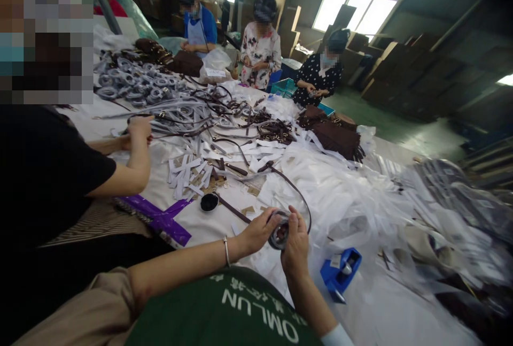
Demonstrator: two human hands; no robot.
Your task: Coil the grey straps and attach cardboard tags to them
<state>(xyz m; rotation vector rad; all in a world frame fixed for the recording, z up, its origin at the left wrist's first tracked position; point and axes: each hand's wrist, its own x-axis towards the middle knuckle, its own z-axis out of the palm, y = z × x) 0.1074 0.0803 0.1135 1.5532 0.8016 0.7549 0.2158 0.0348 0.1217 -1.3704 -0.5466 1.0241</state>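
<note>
Green apron cloth [224, 314] with pale lettering lay nearest the camera, filling the bottom centre of the frame. Just above it, at the middle of the lower half, a wrapped coil [276, 240] sat between the person's two hands, touching both. The left hand [256, 232], reaching in from the lower left, had its fingers bent over the coil's upper-left rim; the right hand [295, 244], rising from the bottom, closed along its right edge. Neither hand was nearer, and both were narrowed in a grip on the coil. Being round, the coil showed no clear long axis; its hollow middle faced the camera. Its wrapping looked grey and slightly glossy, with darker, reddish-brown parts inside, too small to make out.

A thin dark strap [290, 180], smooth like leather, curved down behind the right hand. Left of the coil stood a round container [209, 202] with a matte black top; to the lower right lay an angular blue tape dispenser [340, 276], apparently hard plastic. Filmy, crumpled white plastic [320, 191] spread across the centre right. Flat white strips [186, 172] were scattered left of centre, and many grey coils [136, 86] were heaped at upper left.
</note>
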